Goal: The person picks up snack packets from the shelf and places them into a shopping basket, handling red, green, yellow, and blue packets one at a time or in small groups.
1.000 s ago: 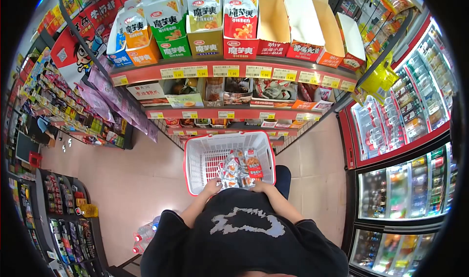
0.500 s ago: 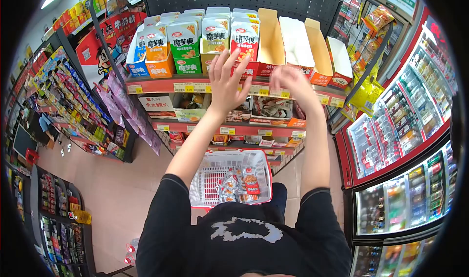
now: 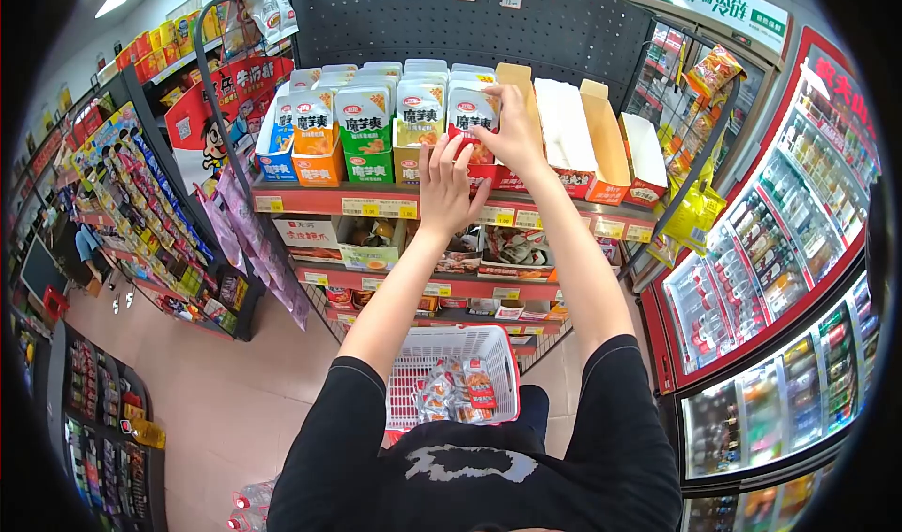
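On the top shelf (image 3: 376, 201) stand boxes of upright snack packets: blue, orange, green (image 3: 365, 133), tan (image 3: 419, 117) and red. My left hand (image 3: 449, 186) rests against the front of the red box, fingers apart and pointing up, with nothing visible in it. Behind and above it, my right hand (image 3: 512, 136) touches the right side and top of the white-and-red packets (image 3: 473, 109), fingers bent; whether it grips one is unclear. To the right are opened cardboard boxes (image 3: 564, 123) with raised lids.
Below the shelf, in front of my body, is a white basket (image 3: 406, 368) holding several silver-and-red packets (image 3: 458, 389). Lower shelves carry more snacks. A drinks fridge (image 3: 752, 231) stands at the right, a snack rack (image 3: 141, 203) at the left, and bottles (image 3: 252, 506) on the floor.
My right hand has moved left and up onto the packets in the red box. My left hand has come down to the box front. The camera view has tilted up a little.
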